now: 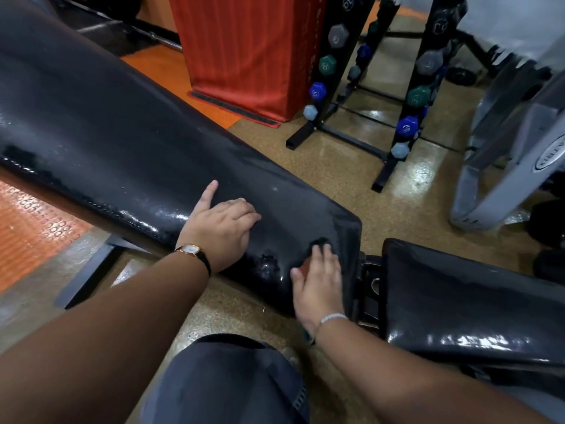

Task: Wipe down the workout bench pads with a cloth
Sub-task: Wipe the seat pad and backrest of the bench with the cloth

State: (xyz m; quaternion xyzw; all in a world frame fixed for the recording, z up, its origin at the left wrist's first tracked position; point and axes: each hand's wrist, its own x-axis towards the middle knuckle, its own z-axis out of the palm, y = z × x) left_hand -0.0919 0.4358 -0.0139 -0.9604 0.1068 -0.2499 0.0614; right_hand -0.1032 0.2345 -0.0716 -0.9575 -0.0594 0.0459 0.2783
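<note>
A long black back pad (122, 133), glossy and streaked with wet patches, runs from the upper left down to the centre. A separate black seat pad (458, 301) lies to the right, past a metal hinge gap. My left hand (223, 228), with a watch on its wrist, rests on top of the back pad with its fingers loosely bent and its thumb out. My right hand (321, 283) lies flat on the back pad's lower end and presses a cloth (305, 266) against it. The cloth is mostly hidden; only a reddish and dark edge shows by the fingers.
Two black racks of coloured dumbbells (333, 71) (419, 87) stand on the speckled floor behind the bench. A red padded box (244, 50) stands at the back. A grey machine frame (504, 154) is at the right. An orange mat (30, 221) lies at the left. My knee (232, 381) is below.
</note>
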